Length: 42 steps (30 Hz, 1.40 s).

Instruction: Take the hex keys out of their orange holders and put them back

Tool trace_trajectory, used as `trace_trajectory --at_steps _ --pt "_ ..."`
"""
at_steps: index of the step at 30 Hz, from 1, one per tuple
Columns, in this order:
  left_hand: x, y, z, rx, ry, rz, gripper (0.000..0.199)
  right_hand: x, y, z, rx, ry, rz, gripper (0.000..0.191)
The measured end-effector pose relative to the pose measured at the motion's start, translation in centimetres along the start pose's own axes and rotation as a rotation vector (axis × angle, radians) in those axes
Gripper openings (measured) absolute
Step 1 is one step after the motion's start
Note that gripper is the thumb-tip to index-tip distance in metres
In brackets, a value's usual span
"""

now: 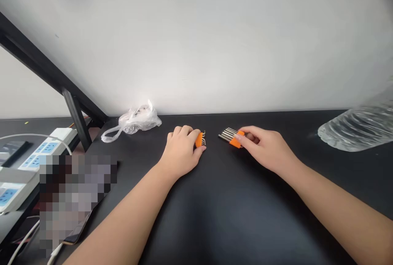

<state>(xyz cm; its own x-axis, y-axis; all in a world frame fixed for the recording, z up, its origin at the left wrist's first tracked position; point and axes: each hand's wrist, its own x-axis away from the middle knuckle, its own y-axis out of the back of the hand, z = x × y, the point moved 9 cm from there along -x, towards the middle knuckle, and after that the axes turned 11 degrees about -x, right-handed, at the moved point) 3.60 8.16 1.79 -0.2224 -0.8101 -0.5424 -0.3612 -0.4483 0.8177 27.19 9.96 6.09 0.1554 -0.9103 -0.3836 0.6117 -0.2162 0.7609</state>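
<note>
The black table [196, 216] is like a clock, with 12 at the wall. Near 12, an orange holder [199, 139] has bent metal sticks in it. The left hand [181, 150] is over it, gripping it between thumb and pointing finger. Near 1, another orange holder [237, 139] has straight metal sticks [227, 134] poking out toward 10. The right hand [264, 144] pinches it, other fingers curled. A crumply see-through bag [138, 119] sits at 10; I can't tell what's inside. A clear, ridged plastic thing [357, 130] lies between 2 and 3.
</note>
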Motion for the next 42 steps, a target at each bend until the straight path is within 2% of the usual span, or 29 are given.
trace_trajectory --at_steps 3,8,14,20,23,25,27,29,31,33,35,37,42 --pt "-0.1 -0.1 -0.3 -0.026 -0.002 -0.004 0.038 -0.4 0.0 -0.1 0.042 0.036 0.037 0.034" --pt "-0.4 -0.2 -0.3 -0.052 -0.002 -0.018 0.039 -0.2 -0.3 1.3 0.104 0.190 0.082 0.024" --pt "-0.6 -0.3 -0.4 -0.040 -0.011 0.005 0.043 0.5 -1.1 1.9 0.070 0.254 0.164 0.028" --pt "-0.8 -0.6 -0.3 -0.015 -0.018 0.041 0.041 0.0 -0.8 0.6 0.141 0.272 0.080 0.030" --pt "-0.7 -0.6 -0.2 0.018 -0.032 0.046 0.039 -0.5 0.3 0.2 0.217 0.265 -0.023 0.033" --pt "-0.5 -0.5 -0.8 0.060 -0.085 0.052 0.039 -0.3 1.2 1.1 0.226 0.300 -0.113 0.035" --pt "-0.1 -0.2 -2.0 0.128 -0.177 0.063 0.042 0.7 1.3 2.9 0.145 0.376 -0.142 0.033" --pt "0.4 0.2 -3.4 0.219 -0.250 0.074 0.053 1.9 0.1 4.9 -0.038 0.449 -0.018 0.024" --pt "0.8 0.6 -4.1 0.305 -0.249 0.088 0.067 2.9 -2.2 5.7 -0.231 0.369 0.208 0.019" --pt "1.0 0.8 -4.7 0.336 -0.243 0.107 0.061 3.6 -4.0 5.8 -0.338 0.255 0.346 0.013" --pt "1.2 0.7 -5.2 0.319 -0.269 0.132 0.045 3.7 -4.7 5.4 -0.403 0.159 0.376 0.011" --pt "1.2 0.7 -5.4 0.303 -0.287 0.131 0.038 3.6 -5.0 4.9 -0.446 0.101 0.381 0.011" --pt "1.3 1.2 -5.4 0.327 -0.311 0.073 0.040 3.8 -5.5 4.7 -0.562 0.030 0.453 0.013"
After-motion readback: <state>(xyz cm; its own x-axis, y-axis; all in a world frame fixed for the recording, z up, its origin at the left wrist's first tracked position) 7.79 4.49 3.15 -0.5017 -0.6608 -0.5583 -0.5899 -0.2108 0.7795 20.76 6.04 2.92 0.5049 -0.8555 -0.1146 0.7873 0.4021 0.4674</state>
